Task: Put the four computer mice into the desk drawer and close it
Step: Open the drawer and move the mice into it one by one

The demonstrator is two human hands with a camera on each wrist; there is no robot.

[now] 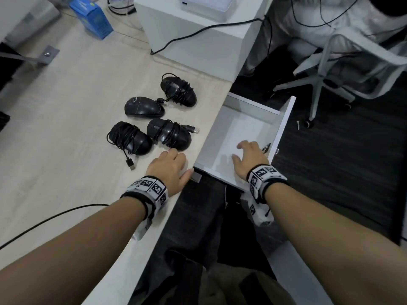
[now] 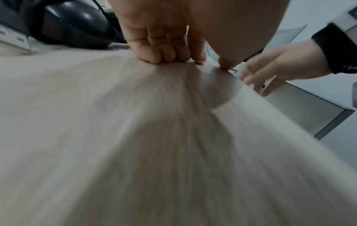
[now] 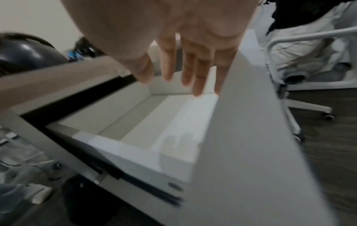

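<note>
Four black computer mice [image 1: 159, 116], three of them wrapped in their own cables, lie together on the pale wooden desk [image 1: 66, 119]. The white desk drawer [image 1: 284, 126] stands pulled out. The left hand [image 1: 169, 167] rests on the desk just beside the nearest mouse, fingers bent and holding nothing. The right hand [image 1: 251, 158] is over the drawer with straight, spread fingers.

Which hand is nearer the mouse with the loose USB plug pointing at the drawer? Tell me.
Left. The left hand rests on the desk, fingertips almost touching that mouse. The right hand hovers open over the drawer, past the desk edge.
</note>
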